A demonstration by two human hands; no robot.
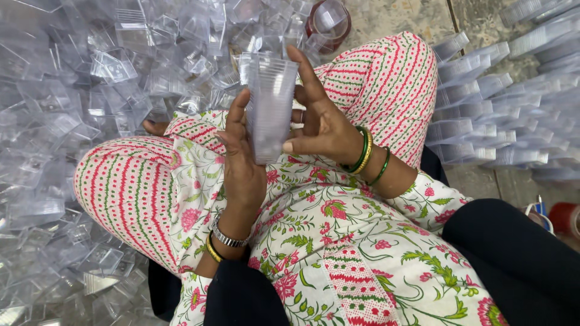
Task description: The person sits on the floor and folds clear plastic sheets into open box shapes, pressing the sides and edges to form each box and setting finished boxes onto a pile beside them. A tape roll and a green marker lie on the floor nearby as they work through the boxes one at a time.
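Clear plastic cups nested in a stack (270, 105) sit upright above the lap, left hand (240, 158) cradling one side, right hand (317, 124) clasping the other to keep them aligned

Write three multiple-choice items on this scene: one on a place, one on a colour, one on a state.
1. Where do the neat rows of stacked clear cups lie?
A. at the picture's right
B. on the lap
C. behind the person

2. What colour are the bangles on the right wrist?
A. blue and white
B. green and gold
C. all black

3. How is the stack of clear cups held?
A. between the left hand and right hand
B. lying loose on the floor
C. in one hand only

Answers: 1 A, the rows lie there; 2 B, green and gold bands show; 3 A, fingers of both hands wrap it.
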